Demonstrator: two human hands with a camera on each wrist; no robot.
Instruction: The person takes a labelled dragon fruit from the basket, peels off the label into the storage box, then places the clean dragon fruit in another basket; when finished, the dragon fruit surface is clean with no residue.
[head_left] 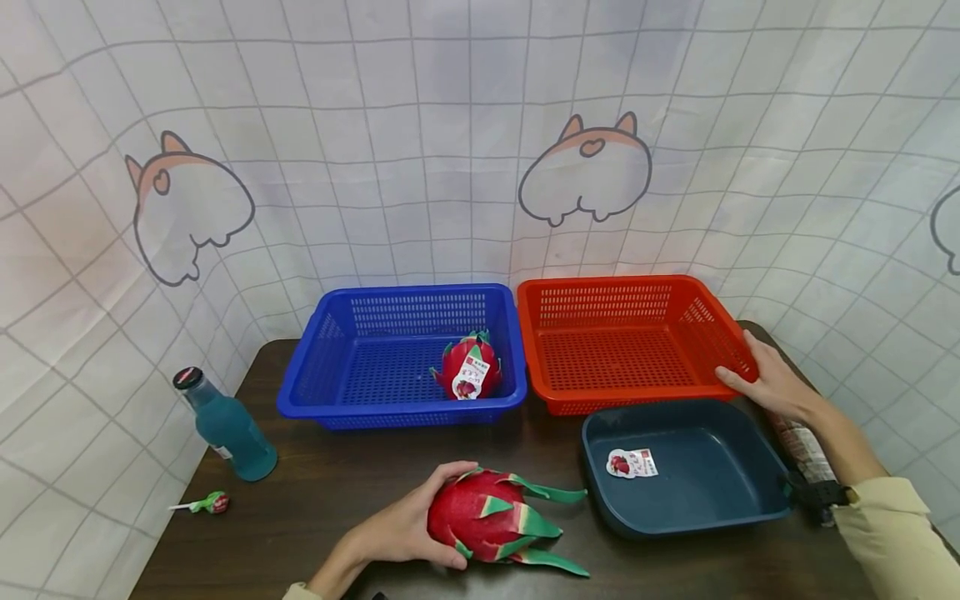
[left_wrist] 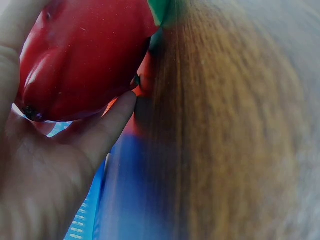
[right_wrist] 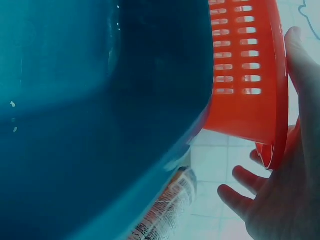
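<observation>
A large red dragon fruit with green leaf tips (head_left: 480,515) lies on the table, its leaves pointing right. My left hand (head_left: 408,521) grips its left end, thumb at the front and fingers behind; in the left wrist view the fruit (left_wrist: 90,55) fills the space between thumb and fingers. My right hand (head_left: 776,383) holds the right front corner of the red basket (head_left: 543,350), thumb on the rim and fingers outside, as the right wrist view shows by the basket wall (right_wrist: 245,110). In front of it sits a dark tray (head_left: 697,475) holding a sticker label (head_left: 632,463).
A blue basket (head_left: 401,415) at the back holds a smaller dragon fruit (head_left: 457,362) with a label. On the left stand a blue-green bottle (head_left: 234,433) and a lollipop (head_left: 216,502). A printed package (head_left: 810,450) lies right of the tray, partly under my right arm.
</observation>
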